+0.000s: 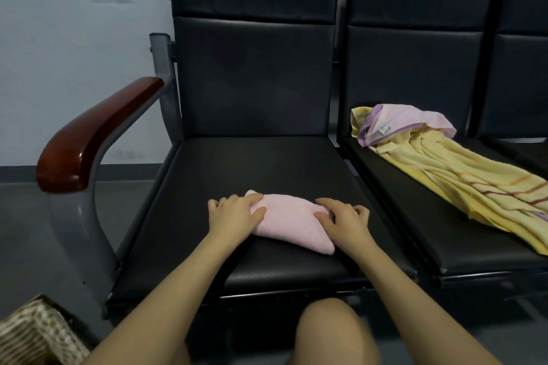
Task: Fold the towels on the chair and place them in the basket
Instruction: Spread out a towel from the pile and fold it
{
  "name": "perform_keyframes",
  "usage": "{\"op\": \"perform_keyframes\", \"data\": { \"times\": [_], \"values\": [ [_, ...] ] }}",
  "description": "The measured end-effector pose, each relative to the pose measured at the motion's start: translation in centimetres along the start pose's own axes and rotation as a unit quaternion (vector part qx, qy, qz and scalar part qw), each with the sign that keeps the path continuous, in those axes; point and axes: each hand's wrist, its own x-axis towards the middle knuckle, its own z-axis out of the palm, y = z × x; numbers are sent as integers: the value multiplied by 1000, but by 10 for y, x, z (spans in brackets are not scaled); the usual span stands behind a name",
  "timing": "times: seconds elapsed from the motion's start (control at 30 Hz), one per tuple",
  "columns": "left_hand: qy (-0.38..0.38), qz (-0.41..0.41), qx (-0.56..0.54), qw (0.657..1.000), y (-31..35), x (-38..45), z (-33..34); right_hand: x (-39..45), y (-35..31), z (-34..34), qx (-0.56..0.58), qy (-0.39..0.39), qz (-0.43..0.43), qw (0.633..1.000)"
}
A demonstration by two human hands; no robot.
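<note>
A small pink towel (292,221), folded into a compact bundle, lies on the front part of the black chair seat (237,166). My left hand (234,213) rests on its left end with the fingers laid over the cloth. My right hand (341,218) lies on its right end, fingers loosely bent on the fabric. On the neighbouring seat to the right a yellow striped towel (462,184) sprawls unfolded, its far end bunched with a pink and purple edge. A woven basket (38,335) shows at the bottom left corner, on the floor.
The chair has a red-brown wooden armrest (95,133) on a grey metal frame at the left. A third black seat (522,68) is cut off at the right edge. My knee (335,332) is just below the seat's front edge. Grey floor lies left of the chair.
</note>
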Motion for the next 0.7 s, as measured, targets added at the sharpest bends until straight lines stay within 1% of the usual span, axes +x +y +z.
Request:
{"op": "perform_keyframes", "data": {
  "times": [0.07,0.17,0.23,0.4,0.5,0.7],
  "values": [
    [9,7,-27,1000,-1,-3,2,-1,-3,-1,1,-25,-9,1000],
    [33,38,-86,995,-4,-10,3,-2,-7,-2,-14,-70,-30,997],
    [59,55,-113,990,-8,-15,2,-5,-10,-2,-2,-78,-46,996],
    [97,51,-155,982,-21,-29,0,-18,-20,9,80,-55,-58,994],
    [126,37,-190,973,-32,-38,-5,-23,-33,13,107,-40,-71,991],
    [219,23,-220,950,-74,-67,-38,-26,-88,15,156,-3,-152,976]
  ]
}}
